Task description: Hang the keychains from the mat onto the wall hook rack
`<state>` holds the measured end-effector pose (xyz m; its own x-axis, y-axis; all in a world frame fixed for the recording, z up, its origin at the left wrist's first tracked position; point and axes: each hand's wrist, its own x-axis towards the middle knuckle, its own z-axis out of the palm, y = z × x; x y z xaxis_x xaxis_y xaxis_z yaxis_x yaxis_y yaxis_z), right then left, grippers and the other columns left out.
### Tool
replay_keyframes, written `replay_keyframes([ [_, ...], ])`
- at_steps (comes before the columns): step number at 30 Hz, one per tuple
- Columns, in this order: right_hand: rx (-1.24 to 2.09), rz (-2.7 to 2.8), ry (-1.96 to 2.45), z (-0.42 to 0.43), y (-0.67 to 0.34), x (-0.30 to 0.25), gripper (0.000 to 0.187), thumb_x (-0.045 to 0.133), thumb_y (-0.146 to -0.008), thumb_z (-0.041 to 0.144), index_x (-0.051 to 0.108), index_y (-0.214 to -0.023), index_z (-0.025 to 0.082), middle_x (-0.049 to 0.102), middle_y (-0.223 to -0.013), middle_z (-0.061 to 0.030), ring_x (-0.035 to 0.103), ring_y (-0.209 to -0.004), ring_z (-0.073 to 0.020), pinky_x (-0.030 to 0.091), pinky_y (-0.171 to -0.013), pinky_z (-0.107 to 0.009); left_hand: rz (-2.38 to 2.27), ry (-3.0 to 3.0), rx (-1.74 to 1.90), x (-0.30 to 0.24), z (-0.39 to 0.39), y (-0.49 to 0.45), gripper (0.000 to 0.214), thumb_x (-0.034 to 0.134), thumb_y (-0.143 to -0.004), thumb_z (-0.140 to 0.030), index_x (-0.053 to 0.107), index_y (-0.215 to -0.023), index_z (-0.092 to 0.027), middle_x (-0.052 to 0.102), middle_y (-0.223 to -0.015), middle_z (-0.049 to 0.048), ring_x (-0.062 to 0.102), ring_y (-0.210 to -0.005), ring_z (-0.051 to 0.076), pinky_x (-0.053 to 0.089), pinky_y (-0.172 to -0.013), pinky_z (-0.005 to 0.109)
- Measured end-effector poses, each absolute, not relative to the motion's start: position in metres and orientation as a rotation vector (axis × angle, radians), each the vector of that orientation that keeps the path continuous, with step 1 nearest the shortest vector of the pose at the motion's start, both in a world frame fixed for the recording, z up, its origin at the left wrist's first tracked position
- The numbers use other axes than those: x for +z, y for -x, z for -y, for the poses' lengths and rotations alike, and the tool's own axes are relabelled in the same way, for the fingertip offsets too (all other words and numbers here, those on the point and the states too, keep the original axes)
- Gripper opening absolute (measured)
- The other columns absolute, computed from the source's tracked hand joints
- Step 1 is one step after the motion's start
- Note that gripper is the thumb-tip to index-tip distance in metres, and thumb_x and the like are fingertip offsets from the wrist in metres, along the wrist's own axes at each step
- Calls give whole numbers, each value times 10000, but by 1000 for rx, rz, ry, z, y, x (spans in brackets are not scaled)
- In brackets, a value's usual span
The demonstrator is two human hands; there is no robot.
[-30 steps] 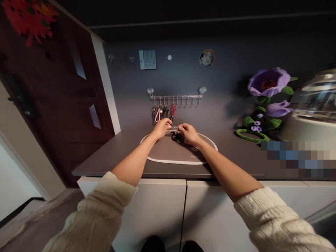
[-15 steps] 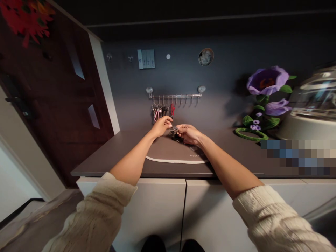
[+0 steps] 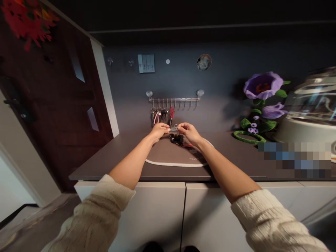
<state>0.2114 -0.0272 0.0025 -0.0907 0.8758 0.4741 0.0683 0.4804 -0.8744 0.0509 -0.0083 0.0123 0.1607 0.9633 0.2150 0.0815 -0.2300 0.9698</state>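
Note:
My left hand [image 3: 159,130] and my right hand [image 3: 188,132] meet above the far part of a dark oval mat [image 3: 168,157] with a white rim. Both pinch a small metal key ring [image 3: 173,129] between their fingertips. A dark bunch of keys with a red piece [image 3: 179,140] hangs from it just above the mat. Right behind my hands a metal hook rail [image 3: 174,99] on the grey wall carries several key sets with pink and red straps [image 3: 162,113].
The dark countertop [image 3: 110,155] tops white cabinet doors [image 3: 157,213]. A purple fabric flower [image 3: 261,87] with a green coil stands at the right, beside a glass-lidded appliance [image 3: 309,112]. A dark wooden door [image 3: 52,105] is at the left. Wall switches [image 3: 146,63] sit above the rail.
The hands have drawn closer together on the ring and lifted a little, so the key bunch hangs lower between them. The view has tilted slightly.

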Motion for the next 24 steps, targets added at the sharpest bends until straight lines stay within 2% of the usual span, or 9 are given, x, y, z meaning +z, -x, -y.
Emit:
replay_keyframes([
  [8, 819, 1502, 851, 26, -211, 4, 404, 647, -584, 516, 513, -682, 147, 447, -569, 52, 373, -528, -59, 304, -539, -208, -987, -1378, 1001, 5, 13, -57, 64, 527, -769, -90, 560, -726, -125, 560, -541, -19, 482, -454, 29, 393, -535, 172],
  [15, 867, 1449, 796, 18, -212, 19, 420, 681, -543, 512, 490, -634, 150, 477, -594, 36, 435, -562, -63, 377, -606, -221, -1014, -1578, 1042, -6, 8, -65, 56, 542, -749, -109, 559, -698, -122, 546, -561, -25, 479, -482, 42, 370, -510, 171],
  [18, 889, 1352, 812, 9, -213, 31, 403, 694, -536, 484, 481, -640, 158, 463, -562, 48, 451, -543, -66, 412, -601, -230, -1140, -1793, 1149, -11, 2, -64, 78, 525, -757, -132, 579, -702, -121, 545, -554, -22, 473, -501, 59, 374, -534, 185],
  [24, 821, 1165, 856, -12, -207, 60, 240, 635, -649, 345, 486, -628, 157, 444, -486, 56, 460, -477, -72, 422, -513, -213, -1383, -2274, 1163, -16, -10, -56, 124, 519, -752, -155, 641, -739, -136, 649, -746, 36, 552, -695, 116, 391, -663, 223],
])
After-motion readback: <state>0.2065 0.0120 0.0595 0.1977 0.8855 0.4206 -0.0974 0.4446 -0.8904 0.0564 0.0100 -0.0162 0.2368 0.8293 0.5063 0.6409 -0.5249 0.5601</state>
